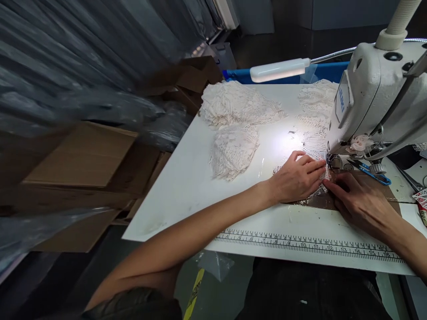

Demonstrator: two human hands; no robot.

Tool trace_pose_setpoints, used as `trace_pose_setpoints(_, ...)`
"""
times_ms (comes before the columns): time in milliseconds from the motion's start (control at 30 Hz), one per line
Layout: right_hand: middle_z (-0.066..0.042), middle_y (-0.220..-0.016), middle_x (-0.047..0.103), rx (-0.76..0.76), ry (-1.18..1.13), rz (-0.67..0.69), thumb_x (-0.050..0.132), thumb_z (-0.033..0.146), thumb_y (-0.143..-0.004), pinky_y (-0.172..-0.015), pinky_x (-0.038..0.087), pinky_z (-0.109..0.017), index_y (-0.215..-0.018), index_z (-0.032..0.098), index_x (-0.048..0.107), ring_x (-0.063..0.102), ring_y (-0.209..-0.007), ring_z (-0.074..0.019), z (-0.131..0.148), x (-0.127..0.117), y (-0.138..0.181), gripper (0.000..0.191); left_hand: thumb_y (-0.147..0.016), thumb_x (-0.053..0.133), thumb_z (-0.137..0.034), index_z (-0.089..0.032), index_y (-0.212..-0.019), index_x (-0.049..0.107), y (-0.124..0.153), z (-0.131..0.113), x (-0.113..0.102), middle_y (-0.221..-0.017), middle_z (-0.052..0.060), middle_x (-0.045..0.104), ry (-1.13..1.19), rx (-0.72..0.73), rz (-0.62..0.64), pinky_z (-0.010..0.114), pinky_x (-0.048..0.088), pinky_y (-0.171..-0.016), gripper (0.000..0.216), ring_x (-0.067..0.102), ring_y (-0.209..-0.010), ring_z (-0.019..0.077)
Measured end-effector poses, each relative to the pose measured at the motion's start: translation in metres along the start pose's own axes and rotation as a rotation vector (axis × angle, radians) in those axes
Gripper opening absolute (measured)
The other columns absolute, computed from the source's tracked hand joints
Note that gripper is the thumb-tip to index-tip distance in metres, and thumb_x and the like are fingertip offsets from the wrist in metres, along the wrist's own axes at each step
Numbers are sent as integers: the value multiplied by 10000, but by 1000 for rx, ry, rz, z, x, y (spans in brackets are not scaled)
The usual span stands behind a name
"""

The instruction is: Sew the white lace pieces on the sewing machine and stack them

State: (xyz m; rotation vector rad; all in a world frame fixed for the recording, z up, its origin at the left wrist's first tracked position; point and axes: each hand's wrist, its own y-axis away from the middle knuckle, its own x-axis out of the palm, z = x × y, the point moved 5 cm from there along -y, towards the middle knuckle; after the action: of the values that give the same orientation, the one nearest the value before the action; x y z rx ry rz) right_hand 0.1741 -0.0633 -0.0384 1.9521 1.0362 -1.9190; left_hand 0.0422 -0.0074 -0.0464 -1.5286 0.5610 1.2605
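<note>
A white lace piece [312,154] lies under the presser foot [329,161] of a white sewing machine [362,89]. My left hand [296,178] rests palm down over the lace, fingers laid flat and pointing toward the needle area. Just right of it, my right hand [362,200] has its fingers curled, with the tip of one at the lace's near edge. That hand looks closed on the lace edge, though the lower fingers are hidden. Brown tape [312,202] covers the table surface beneath both hands.
Lace heaps [233,104] lie on the white table [180,195], with another lace pile [316,100] beside the machine. Blue-handled scissors [375,173] sit right of the needle. A lamp [280,70] overhangs the back; a ruler strip [300,244] runs along the front. Cardboard boxes [80,153] stand left.
</note>
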Motion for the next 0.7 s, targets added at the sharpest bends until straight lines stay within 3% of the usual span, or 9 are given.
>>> trace_pose_setpoints(300, -105, -963, 610, 87, 24, 105, 442, 141, -879, -436, 341, -233, -1111, 192, 637, 562, -646, -150, -2, 7, -2, 307, -1006, 390, -265, -142, -1150, 608, 0, 7, 3, -1259, 70, 645, 52, -11, -34, 456, 391, -999, 289, 608, -1007, 196)
trace_pose_setpoints(700, -104, -935, 611, 97, 16, 127, 413, 119, -924, -466, 353, -219, -1100, 191, 645, 530, -619, -133, 0, 4, -8, 300, -980, 429, -227, -161, -1129, 615, 3, 7, 4, -1231, 71, 661, 52, -17, -63, 499, 386, -1002, 248, 617, -990, 192)
